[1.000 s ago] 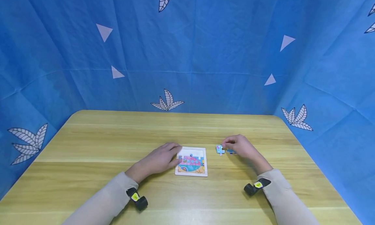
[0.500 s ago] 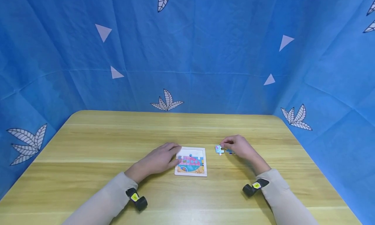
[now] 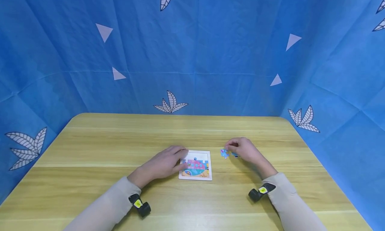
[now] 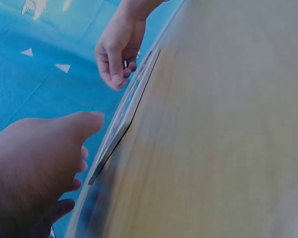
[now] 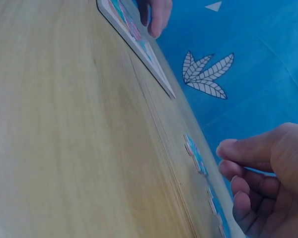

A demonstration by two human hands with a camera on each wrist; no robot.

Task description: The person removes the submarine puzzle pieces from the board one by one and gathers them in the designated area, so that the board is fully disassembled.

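Note:
A small white-framed jigsaw puzzle lies on the table, its picture showing pink, teal and sand-coloured parts with a pale area along the top. My left hand rests at its left edge, thumb and fingers reaching over the frame with a gap between them. To the right, a loose blue puzzle piece with a pink mark lies on the table. Just over it is my right hand, fingers loosely curled. In the right wrist view nothing shows between thumb and forefinger. More blue pieces lie beneath that hand, partly hidden in the head view.
The wooden table runs back to a blue cloth with leaf and triangle prints, which also stands along both sides. Each wrist carries a black strapped camera.
The right hand's fingertips have shifted slightly left and up over the loose piece, which appears slightly turned. The left hand and the framed puzzle keep their places.

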